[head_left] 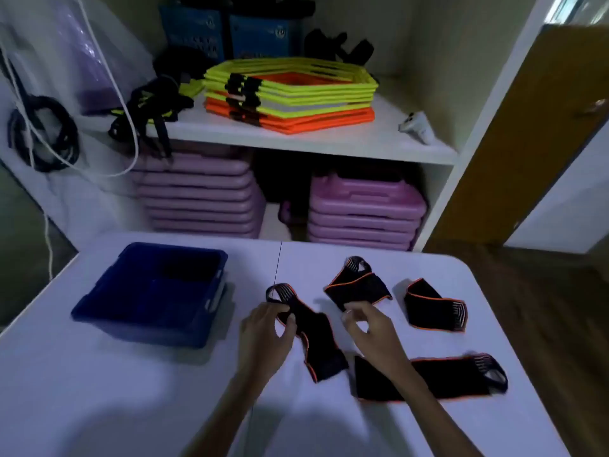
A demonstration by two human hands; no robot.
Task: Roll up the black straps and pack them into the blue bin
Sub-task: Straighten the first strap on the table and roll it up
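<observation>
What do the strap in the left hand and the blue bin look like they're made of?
Strap in the left hand: soft, matte black elastic fabric, judging by its limp folds, with orange stitched edging. Blue bin: likely rigid moulded plastic, given its smooth walls and rolled rim.

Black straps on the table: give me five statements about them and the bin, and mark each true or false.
1. Four black straps lie on the white table. True.
2. The blue bin sits to the right of the straps. False: it sits to their left.
3. The left hand grips the strap nearest the bin. True.
4. A rolled strap already lies in the bin. False: none shows in the bin, though its inside is dark.
5. The straps have green edging. False: the edging is orange.
</observation>
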